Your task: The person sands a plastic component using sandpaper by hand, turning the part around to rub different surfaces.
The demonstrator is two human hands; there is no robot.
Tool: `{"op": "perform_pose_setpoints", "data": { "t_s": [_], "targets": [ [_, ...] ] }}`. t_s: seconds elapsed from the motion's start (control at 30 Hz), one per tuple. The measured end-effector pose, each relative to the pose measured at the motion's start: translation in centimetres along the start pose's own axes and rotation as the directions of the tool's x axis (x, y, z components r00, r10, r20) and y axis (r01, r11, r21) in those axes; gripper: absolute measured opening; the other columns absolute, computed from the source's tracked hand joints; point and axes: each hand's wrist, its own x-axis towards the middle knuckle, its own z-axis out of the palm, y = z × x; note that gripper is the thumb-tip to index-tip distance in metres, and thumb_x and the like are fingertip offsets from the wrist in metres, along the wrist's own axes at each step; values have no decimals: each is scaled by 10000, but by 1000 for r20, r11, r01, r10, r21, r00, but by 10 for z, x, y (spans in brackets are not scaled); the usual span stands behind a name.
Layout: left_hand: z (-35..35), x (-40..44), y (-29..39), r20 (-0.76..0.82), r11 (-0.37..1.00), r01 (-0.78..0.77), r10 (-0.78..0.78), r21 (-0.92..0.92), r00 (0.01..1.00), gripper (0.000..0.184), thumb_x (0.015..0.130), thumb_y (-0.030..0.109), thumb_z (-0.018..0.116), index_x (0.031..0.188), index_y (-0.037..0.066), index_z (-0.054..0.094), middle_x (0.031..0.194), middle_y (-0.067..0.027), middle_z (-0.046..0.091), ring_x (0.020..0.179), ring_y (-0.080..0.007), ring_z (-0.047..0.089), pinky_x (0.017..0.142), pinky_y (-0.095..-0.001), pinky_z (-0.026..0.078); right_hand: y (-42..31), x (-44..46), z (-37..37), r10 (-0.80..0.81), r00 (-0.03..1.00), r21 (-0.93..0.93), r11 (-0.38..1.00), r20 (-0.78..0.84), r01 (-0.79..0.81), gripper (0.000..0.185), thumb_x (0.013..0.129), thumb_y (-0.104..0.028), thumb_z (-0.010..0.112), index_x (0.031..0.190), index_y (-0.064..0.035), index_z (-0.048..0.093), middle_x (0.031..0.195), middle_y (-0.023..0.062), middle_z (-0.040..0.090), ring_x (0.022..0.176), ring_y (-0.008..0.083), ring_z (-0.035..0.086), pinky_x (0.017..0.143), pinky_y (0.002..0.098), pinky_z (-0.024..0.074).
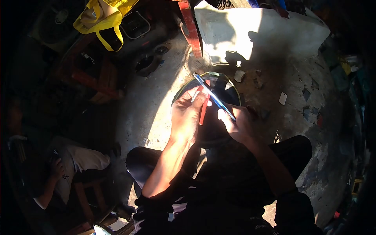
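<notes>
Head view: sunlit and shadowed concrete floor spreads around the seated wearer, with a pale sheet beyond. A yellow bag lies at upper left, and another person sits in shadow at far left. Between the wearer's knees is a dark round container, its contents too dark to tell. Over it, the left hand pinches a narrow red strip, while the right hand closes round the lower end of a slim blue tool, slanting across the strip; contact is unclear. Smaller, a white card lies on the floor to the right.

The tool could probably slip off so narrow a strip and nick the left fingers, or a loose pinch could drop the strip; glare might hide the edge. Faint lettering on the dark shirt is unreadable; no brand is legible.
</notes>
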Motion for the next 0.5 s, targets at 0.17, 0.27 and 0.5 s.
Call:
{"op": "perform_pose_setpoints", "data": {
  "t_s": [0.17,0.27,0.5],
  "targets": [
    [1,-1,-3,-11,999,-42,43,31,999,245,947,138,741,1136,-14,707,953,-59,735,797,-102,655,745,-237,533,-3,-5,0,-9,1000,50,999,28,8,275,1002,-204,528,858,3,638,719,91,630,659,173,613,653,329,485],
    [-1,5,-5,-20,994,-70,72,85,997,224,953,133,735,1111,-21,697,952,-65,734,811,-101,660,768,-238,533,14,-4,10,23,999,158,987,35,-28,329,1032,-290,562,947,8,675,712,95,636,663,151,584,669,345,483],
    [1,16,-14,-108,998,-43,37,-49,993,163,963,72,710,1084,-20,652,1044,-92,712,948,-119,665,866,-246,529,2,-3,8,91,995,472,876,36,-97,467,1110,-282,403,866,4,680,749,62,673,708,142,616,717,322,511]
  ]
}}
